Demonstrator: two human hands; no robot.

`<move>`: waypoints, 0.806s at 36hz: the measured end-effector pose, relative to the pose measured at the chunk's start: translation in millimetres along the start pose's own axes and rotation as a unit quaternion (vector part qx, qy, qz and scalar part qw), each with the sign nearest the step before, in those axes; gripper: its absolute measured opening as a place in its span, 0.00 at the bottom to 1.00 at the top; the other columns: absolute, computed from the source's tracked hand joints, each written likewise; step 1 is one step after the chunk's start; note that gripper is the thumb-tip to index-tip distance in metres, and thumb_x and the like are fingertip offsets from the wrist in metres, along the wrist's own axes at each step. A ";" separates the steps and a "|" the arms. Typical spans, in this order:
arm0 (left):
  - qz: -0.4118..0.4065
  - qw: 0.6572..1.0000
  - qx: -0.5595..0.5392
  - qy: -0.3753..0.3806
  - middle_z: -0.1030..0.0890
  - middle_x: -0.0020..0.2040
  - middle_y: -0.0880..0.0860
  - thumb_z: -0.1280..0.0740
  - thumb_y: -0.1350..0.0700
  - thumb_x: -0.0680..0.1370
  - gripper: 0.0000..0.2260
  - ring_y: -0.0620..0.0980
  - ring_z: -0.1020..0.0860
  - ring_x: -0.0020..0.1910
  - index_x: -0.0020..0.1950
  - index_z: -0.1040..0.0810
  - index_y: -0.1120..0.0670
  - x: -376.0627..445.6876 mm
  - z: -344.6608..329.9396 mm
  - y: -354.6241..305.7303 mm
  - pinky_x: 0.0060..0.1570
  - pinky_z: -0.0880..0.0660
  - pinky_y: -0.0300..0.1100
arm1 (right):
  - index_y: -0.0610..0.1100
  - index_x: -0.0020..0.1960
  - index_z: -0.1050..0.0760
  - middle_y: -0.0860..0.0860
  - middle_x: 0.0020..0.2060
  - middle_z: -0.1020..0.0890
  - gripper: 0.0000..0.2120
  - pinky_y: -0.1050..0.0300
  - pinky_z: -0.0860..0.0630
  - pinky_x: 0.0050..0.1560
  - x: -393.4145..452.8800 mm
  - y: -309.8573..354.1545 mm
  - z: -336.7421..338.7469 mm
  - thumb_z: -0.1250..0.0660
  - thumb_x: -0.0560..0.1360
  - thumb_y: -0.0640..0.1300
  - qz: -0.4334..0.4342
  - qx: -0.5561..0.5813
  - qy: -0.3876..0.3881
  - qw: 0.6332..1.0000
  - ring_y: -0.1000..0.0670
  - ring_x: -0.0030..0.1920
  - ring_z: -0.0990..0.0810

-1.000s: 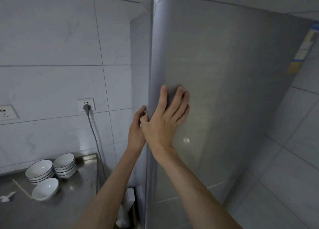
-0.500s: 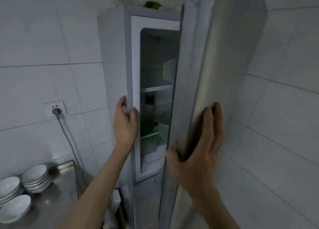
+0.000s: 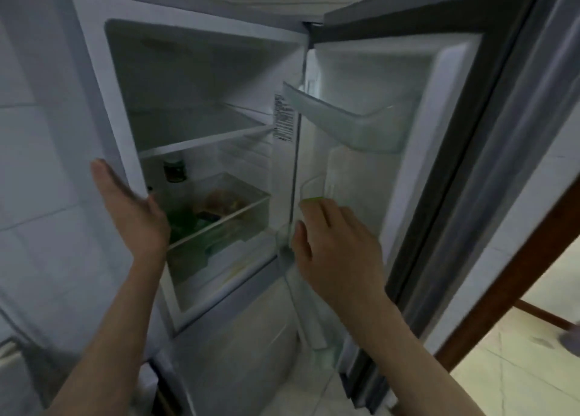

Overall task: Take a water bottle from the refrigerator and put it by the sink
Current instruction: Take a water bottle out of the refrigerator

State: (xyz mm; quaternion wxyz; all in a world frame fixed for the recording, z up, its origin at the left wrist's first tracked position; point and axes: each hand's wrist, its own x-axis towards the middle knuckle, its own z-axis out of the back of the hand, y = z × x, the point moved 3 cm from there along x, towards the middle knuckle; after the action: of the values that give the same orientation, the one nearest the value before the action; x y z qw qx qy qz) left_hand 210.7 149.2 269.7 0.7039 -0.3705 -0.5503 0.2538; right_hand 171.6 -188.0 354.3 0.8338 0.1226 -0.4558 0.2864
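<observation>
Inside the open refrigerator (image 3: pixel 94 70), a dark-capped bottle (image 3: pixel 174 171) is seen standing under the upper shelf (image 3: pixel 204 139), with green items and blurred food kept in the clear drawer (image 3: pixel 232 214) beside it. Whether this is the water bottle cannot be told. On the door (image 3: pixel 455 133), a clear bin (image 3: pixel 348 123) is seen with no contents made out, while the left hand (image 3: pixel 131 208) is spread open at the cabinet's edge and the right hand (image 3: pixel 335 252), fingers loosely apart and gripping nothing, is held near a green-capped item (image 3: pixel 312 199).
</observation>
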 end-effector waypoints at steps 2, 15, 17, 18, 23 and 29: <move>-0.032 0.999 -0.026 0.000 0.44 0.84 0.54 0.39 0.57 0.83 0.32 0.53 0.44 0.83 0.84 0.51 0.53 -3.3 1.8 1.2 0.78 0.49 0.31 | 0.42 0.61 0.22 0.45 0.48 0.18 0.14 0.50 0.23 0.40 13.6 -14.0 -23.9 0.41 0.81 0.47 -0.059 -0.056 0.126 0.989 0.43 0.46 0.18; -0.007 0.998 0.056 0.001 0.51 0.86 0.47 0.34 0.59 0.82 0.39 0.37 0.51 0.81 0.85 0.56 0.53 -1.3 6.1 1.3 0.81 0.55 0.37 | 0.38 0.40 0.20 0.38 0.31 0.17 0.25 0.52 0.26 0.32 -3.8 -153.0 -52.9 0.35 0.81 0.59 -0.117 -0.209 0.268 0.933 0.36 0.31 0.16; -0.007 0.998 0.059 -0.005 0.50 0.86 0.48 0.36 0.61 0.83 0.37 0.42 0.49 0.83 0.85 0.55 0.53 -9.0 6.8 -2.9 0.82 0.54 0.38 | 0.39 0.45 0.20 0.38 0.37 0.15 0.28 0.52 0.31 0.34 -4.7 -176.8 -52.9 0.42 0.82 0.62 -0.126 -0.209 0.262 0.934 0.36 0.38 0.15; -0.020 0.998 0.061 -0.010 0.49 0.86 0.49 0.38 0.63 0.82 0.36 0.45 0.49 0.84 0.84 0.53 0.53 -15.7 6.5 -4.8 0.81 0.54 0.36 | 0.39 0.45 0.21 0.38 0.38 0.15 0.29 0.52 0.30 0.35 -4.2 -186.3 -52.6 0.44 0.82 0.63 -0.134 -0.208 0.251 0.936 0.36 0.39 0.15; -0.188 0.978 0.090 0.015 0.44 0.83 0.55 0.35 0.65 0.77 0.28 0.48 0.50 0.83 0.77 0.35 0.55 -57.5 -11.4 1.4 0.82 0.47 0.40 | 0.36 0.44 0.22 0.38 0.39 0.16 0.32 0.45 0.19 0.44 -1.7 -209.9 -56.9 0.48 0.82 0.63 -0.182 -0.219 0.215 0.934 0.37 0.42 0.17; -0.194 0.944 0.122 0.239 0.28 0.72 0.51 0.32 0.63 0.78 0.18 0.51 0.27 0.69 0.67 0.23 0.53 -53.3 -82.5 15.2 0.68 0.24 0.49 | 0.31 0.54 0.25 0.32 0.49 0.18 0.26 0.40 0.24 0.51 25.5 -195.4 -96.1 0.39 0.82 0.56 -0.231 -0.186 0.169 0.940 0.32 0.52 0.20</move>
State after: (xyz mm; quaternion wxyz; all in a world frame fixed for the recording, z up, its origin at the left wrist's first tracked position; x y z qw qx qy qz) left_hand 276.8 97.5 216.4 0.8901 -0.2179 -0.3920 0.0810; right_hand 363.8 -291.5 333.2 0.9498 0.0169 -0.3122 0.0119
